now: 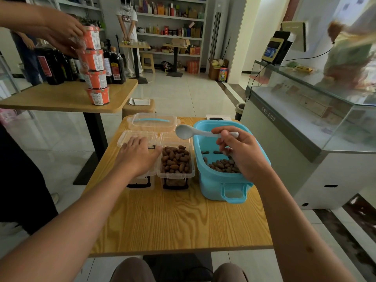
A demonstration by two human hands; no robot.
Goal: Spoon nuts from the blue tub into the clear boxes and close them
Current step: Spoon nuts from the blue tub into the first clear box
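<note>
right hand grips spoon (empty) | left hand flat on clear box

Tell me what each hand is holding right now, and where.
Right hand grips the spoon by its handle end. Left hand holds nothing, resting flat on the left clear box.

Dim foreground, wide-angle warp, blurred edges

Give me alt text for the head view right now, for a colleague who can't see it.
The right hand holds an empty pale spoon above the blue tub of nuts, while the left hand rests flat on the left clear box. The right clear box between them stands open and nearly full of nuts on a wooden table.
</note>
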